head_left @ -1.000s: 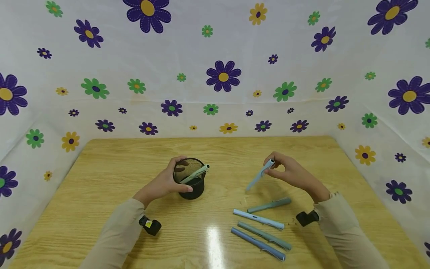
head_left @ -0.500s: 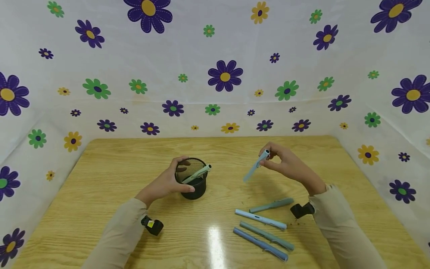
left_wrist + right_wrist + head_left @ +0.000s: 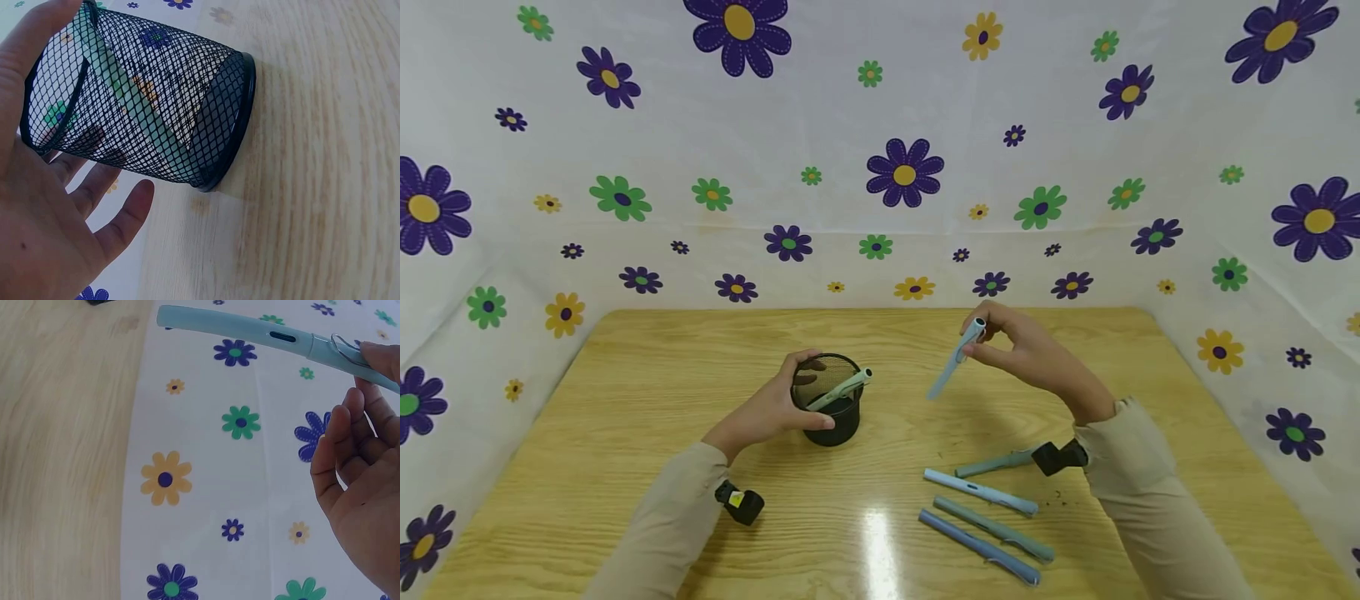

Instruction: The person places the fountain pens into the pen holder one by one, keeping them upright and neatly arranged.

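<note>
My left hand point(image 3: 763, 412) grips a black mesh pen cup point(image 3: 838, 428) that stands on the table, thumb on the near side and fingers round the back. A pale green pen point(image 3: 842, 388) leans inside, its clip end poking past the rim; in the left wrist view its shaft point(image 3: 140, 109) shows through the mesh point(image 3: 181, 50). Right of the cup, my right hand point(image 3: 1030, 350) pinches a light blue pen point(image 3: 953, 365) near its clip end, above the table. The right wrist view shows this pen point(image 3: 250, 326) between thumb and fingers, its other end free.
On the wooden table point(image 3: 647, 375), right of centre, lie a teal pen point(image 3: 992, 463), a pale blue pen point(image 3: 981, 491), a grey-green pen point(image 3: 992, 529) and a darker blue pen point(image 3: 979, 547). A flowered white cloth point(image 3: 835, 117) stands behind and at both sides.
My right hand has risen and moved left toward the cup with the light blue pen. The left hand and the cup stay in place.
</note>
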### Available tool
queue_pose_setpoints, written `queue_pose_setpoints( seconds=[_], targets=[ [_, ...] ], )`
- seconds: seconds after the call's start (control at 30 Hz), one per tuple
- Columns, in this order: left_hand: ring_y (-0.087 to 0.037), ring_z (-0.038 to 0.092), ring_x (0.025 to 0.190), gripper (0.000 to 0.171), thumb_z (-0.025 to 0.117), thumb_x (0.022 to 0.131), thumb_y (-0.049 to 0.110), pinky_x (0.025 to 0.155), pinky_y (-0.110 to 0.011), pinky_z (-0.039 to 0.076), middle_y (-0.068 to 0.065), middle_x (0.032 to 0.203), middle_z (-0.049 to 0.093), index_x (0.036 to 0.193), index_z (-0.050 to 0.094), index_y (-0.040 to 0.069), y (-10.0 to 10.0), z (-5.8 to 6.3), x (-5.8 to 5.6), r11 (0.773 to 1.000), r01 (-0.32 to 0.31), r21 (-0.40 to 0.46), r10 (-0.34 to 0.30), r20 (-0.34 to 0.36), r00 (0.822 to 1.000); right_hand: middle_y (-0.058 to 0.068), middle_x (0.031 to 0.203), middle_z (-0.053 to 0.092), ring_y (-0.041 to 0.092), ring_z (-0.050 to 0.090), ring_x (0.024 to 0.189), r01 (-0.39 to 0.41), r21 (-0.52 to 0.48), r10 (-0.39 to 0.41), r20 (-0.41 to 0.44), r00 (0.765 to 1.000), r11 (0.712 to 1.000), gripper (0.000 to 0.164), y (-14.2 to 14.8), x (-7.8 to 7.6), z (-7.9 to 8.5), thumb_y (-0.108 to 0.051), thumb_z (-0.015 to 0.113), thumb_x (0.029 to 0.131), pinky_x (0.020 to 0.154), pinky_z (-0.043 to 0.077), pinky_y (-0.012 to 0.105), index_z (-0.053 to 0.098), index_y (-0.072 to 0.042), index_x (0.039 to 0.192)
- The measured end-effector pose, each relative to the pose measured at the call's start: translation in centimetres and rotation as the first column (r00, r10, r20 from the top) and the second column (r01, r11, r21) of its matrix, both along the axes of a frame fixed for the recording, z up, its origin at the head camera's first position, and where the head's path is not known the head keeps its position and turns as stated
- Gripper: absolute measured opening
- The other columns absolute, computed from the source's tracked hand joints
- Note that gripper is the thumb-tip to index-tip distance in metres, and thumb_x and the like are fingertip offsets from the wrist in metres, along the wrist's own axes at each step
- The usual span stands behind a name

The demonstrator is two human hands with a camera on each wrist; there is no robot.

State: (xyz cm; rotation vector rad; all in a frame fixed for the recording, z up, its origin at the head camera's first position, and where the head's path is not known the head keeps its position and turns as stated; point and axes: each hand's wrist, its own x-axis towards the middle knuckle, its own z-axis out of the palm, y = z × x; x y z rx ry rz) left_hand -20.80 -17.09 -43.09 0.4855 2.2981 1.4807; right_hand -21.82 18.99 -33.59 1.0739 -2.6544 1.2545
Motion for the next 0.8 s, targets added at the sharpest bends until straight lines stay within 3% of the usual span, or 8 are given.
queue_pose_setpoints(
  seconds=[0.8],
  targets=[
    [-0.039, 0.028, 0.143, 0.107, 0.084, 0.073, 0.036, 0.110, -0.056, 0.032, -0.011, 0.152, 0.031, 0.151, 0.014, 0.017, -0.2, -0.3, -0.2, 1.000, 0.005, 0.011, -0.005, 0.000, 1.000, 0.002, 0.096, 0.058, 0.014, 0.053, 0.087, -0.112, -0.034, 0.111, -0.024, 0.994, 0.993, 0.012, -6.3, -0.2, 2.9, -0.006, 0.066, 0.090, 0.083, 0.047, 0.031, 0.059, -0.008, 0.099]
  ],
)
